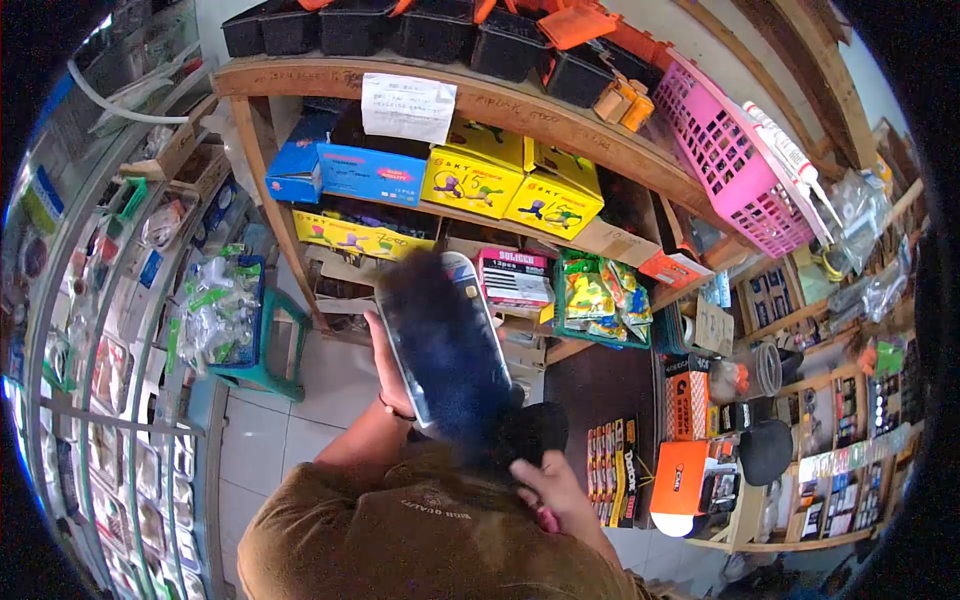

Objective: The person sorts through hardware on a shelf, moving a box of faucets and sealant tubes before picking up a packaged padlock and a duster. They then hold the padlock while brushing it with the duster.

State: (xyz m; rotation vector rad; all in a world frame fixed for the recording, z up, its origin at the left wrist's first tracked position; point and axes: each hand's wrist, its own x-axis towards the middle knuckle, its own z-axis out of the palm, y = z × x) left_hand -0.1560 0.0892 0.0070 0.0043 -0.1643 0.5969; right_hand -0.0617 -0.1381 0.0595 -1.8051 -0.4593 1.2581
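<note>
My left hand (388,362) is wrapped round the left edge of a flat oblong item (450,345) with a pale rim and a dark, glossy face, tilted in front of my chest. A dark, soft-looking duster (538,432), smeared by motion, lies near its lower right end and seems to cross over its face. At the lower right, the fingers of my right hand (552,487) are closed round the duster's handle, where a small pinkish end (548,519) shows below them.
A wooden shelf (480,98) ahead bears yellow boxes (475,168) and a blue box (370,174). A pink basket (735,165) stands at upper right. Glass cases (100,400) line the left, beside a green stool (283,345). Orange box (680,478) at right.
</note>
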